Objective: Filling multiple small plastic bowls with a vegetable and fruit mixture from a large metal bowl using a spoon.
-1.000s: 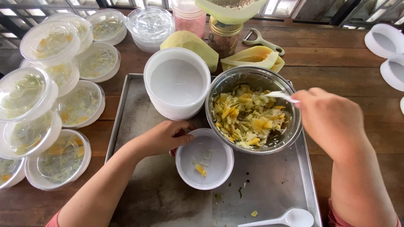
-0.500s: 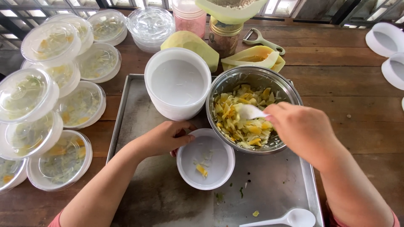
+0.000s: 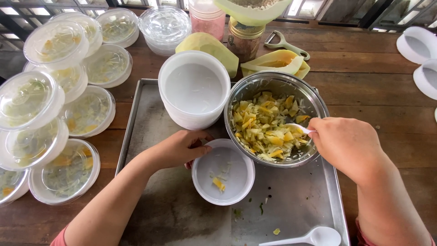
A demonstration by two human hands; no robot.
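My left hand grips the left rim of a small white bowl that holds a few yellow fruit bits. The bowl stands on a metal tray. My right hand holds a white spoon with its tip dipped into chopped yellow-green salad inside a steel mixing bowl, just right of the small bowl.
A stack of empty white bowls stands behind my left hand. Several lidded plastic cups of salad crowd the left side. Cut papaya pieces, a peeler, jars and another white spoon lie around; white lids at far right.
My right hand swept the spoon left across the steel bowl, then back toward the bowl's right side and down into the salad. My left hand stayed on the small bowl.
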